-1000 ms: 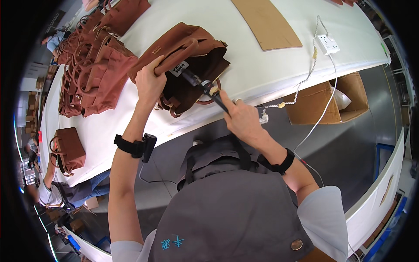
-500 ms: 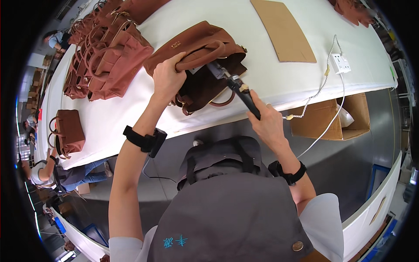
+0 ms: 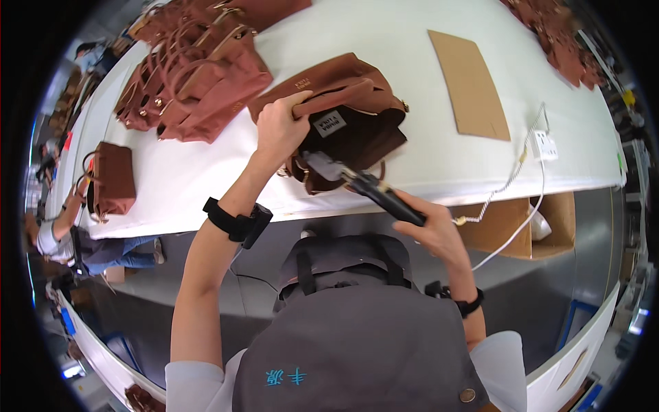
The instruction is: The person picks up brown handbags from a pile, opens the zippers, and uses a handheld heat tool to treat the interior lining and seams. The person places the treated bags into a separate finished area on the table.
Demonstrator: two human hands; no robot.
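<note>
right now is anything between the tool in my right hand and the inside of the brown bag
Nothing visible: the black-handled tool in the right hand has its metal head over the open brown bag. The left hand, gripping the bag's handle, is left of that head.

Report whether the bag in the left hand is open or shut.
Open: the brown bag gapes at its mouth, showing a dark lining and pale label, as the left hand grips one handle.

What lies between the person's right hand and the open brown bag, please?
In the head view, a black-handled tool lies there: the right hand grips it, and its blurred grey end is at the opening of the brown bag.
</note>
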